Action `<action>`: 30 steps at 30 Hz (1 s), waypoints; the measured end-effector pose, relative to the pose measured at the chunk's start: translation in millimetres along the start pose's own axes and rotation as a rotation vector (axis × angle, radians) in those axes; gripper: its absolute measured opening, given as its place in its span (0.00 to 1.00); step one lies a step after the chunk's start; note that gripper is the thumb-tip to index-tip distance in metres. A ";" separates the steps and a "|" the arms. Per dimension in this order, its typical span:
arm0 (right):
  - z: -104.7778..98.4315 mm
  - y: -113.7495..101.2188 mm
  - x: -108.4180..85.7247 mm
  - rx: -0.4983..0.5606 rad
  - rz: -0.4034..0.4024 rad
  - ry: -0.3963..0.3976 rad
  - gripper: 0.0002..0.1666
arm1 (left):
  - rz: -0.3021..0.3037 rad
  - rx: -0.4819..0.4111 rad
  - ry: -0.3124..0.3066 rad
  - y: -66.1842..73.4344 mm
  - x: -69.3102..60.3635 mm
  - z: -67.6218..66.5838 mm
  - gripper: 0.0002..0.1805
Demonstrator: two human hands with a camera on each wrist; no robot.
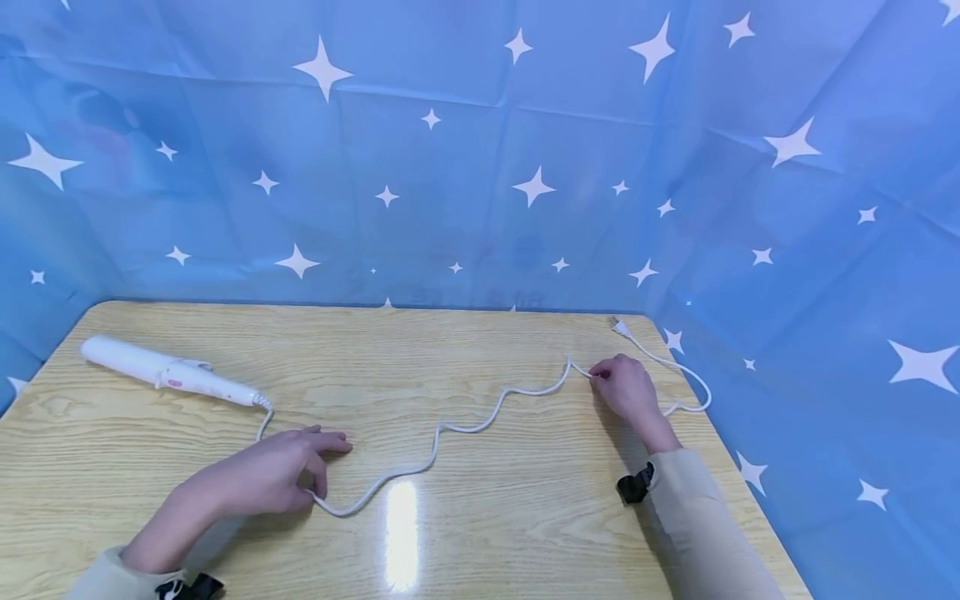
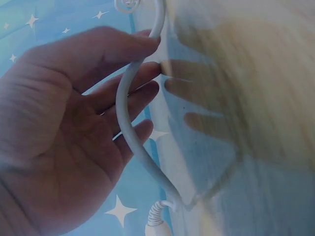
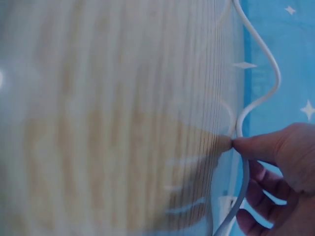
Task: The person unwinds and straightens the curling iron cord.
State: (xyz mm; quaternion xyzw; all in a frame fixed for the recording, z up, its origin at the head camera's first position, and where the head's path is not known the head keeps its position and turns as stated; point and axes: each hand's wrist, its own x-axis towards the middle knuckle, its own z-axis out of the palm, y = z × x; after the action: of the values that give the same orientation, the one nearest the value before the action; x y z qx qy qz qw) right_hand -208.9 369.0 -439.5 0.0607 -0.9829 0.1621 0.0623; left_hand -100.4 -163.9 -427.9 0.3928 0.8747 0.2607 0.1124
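Note:
A white curling iron (image 1: pixel 176 372) lies at the far left of the table in the head view, its handle pointing right. Its white cord (image 1: pixel 468 428) runs under my left hand (image 1: pixel 258 477) and winds across the middle to my right hand (image 1: pixel 627 390). My left thumb and index finger pinch the cord (image 2: pixel 125 108) in the left wrist view, the other fingers extended behind it. At the right, my right thumb and finger pinch the cord (image 3: pixel 271 64) close to the tabletop. Beyond that hand the cord loops to a plug (image 1: pixel 619 327) near the back right corner.
The wooden table (image 1: pixel 495 517) has rounded back corners, and a bright reflection shows near its front middle. A blue cloth (image 1: pixel 450 217) with white stars hangs behind it and along its right side. A loop of cord reaches the table's right edge.

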 end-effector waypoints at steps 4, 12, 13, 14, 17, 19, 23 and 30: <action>-2.0 3.4 7.4 0.002 0.032 -0.010 0.07 | -0.015 -0.032 -0.035 0.4 -2.4 -3.2 0.20; -5.8 9.6 19.1 0.029 0.095 -0.024 0.09 | -0.085 -0.134 -0.146 4.4 -4.3 -9.7 0.21; -6.2 10.4 19.8 0.029 0.103 -0.020 0.09 | -0.087 -0.140 -0.154 4.7 -4.4 -10.2 0.21; -6.3 11.3 20.6 0.031 0.110 -0.016 0.10 | -0.085 -0.139 -0.158 4.9 -4.4 -10.6 0.21; -4.4 14.0 21.9 0.039 0.119 -0.004 0.10 | -0.075 -0.139 -0.157 4.2 -5.2 -9.9 0.21; -2.5 15.9 21.7 0.057 0.116 0.001 0.09 | -0.065 -0.122 -0.146 2.2 -5.9 -8.1 0.21; -0.3 19.5 18.3 0.118 0.078 0.014 0.08 | -0.035 -0.121 -0.105 -2.9 -6.8 -3.5 0.19; -2.2 18.5 7.8 0.212 0.050 -0.007 0.12 | 0.018 -0.208 -0.031 -13.2 -10.5 -1.7 0.12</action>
State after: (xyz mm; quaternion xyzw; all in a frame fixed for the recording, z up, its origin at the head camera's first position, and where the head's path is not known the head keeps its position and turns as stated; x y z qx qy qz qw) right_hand -219.0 386.4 -442.1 0.0429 -0.9617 0.2666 0.0480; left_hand -102.4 -179.6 -433.7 0.3907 0.8376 0.3449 0.1637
